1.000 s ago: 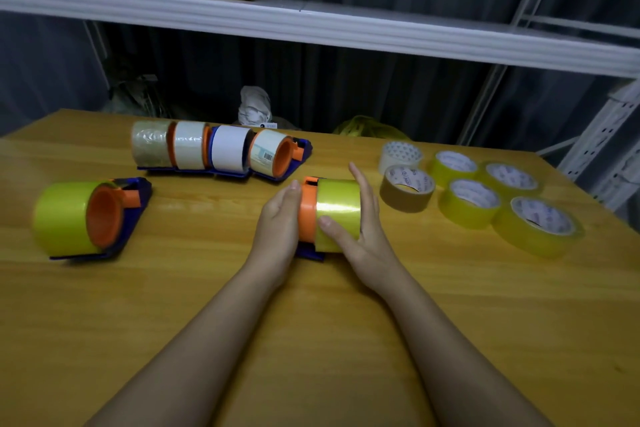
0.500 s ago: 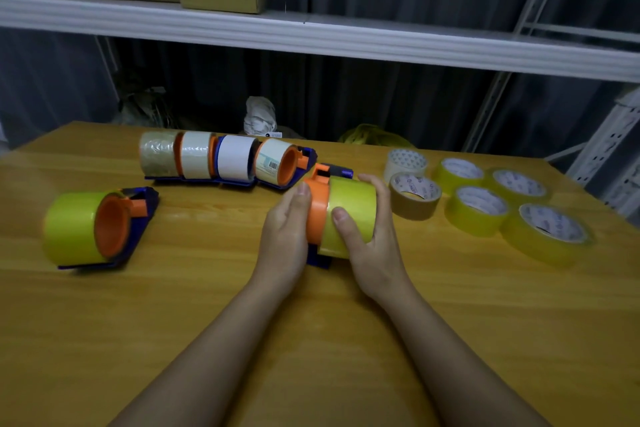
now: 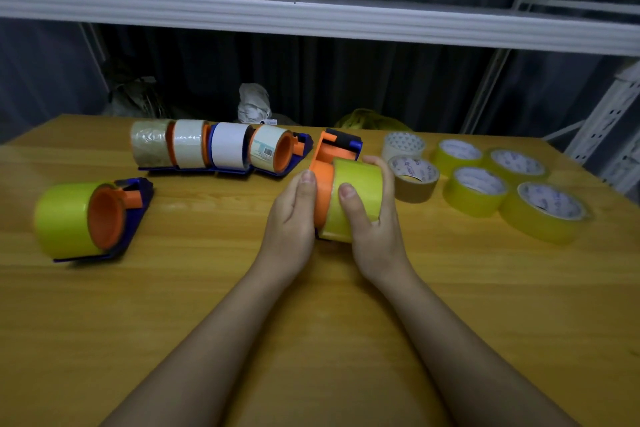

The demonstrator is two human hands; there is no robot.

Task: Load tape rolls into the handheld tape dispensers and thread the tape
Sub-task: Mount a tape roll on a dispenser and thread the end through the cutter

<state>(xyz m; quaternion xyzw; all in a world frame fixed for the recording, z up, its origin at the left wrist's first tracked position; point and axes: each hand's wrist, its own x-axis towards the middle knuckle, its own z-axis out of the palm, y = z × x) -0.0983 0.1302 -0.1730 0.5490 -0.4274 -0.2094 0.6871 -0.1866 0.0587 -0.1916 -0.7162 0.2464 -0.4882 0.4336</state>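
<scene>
The right hand (image 3: 372, 218) curls around the yellow tape roll (image 3: 356, 198); the left hand (image 3: 294, 215) presses flat against the orange dispenser (image 3: 323, 184). The roll looks light, stiff and slick, best held around its rim.

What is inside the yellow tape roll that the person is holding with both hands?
An orange hub of the dispenser fills the yellow tape roll; its rim sticks out on the left. The right hand grips the roll, the left hand presses the hub. Deeper inside is hidden.
</scene>
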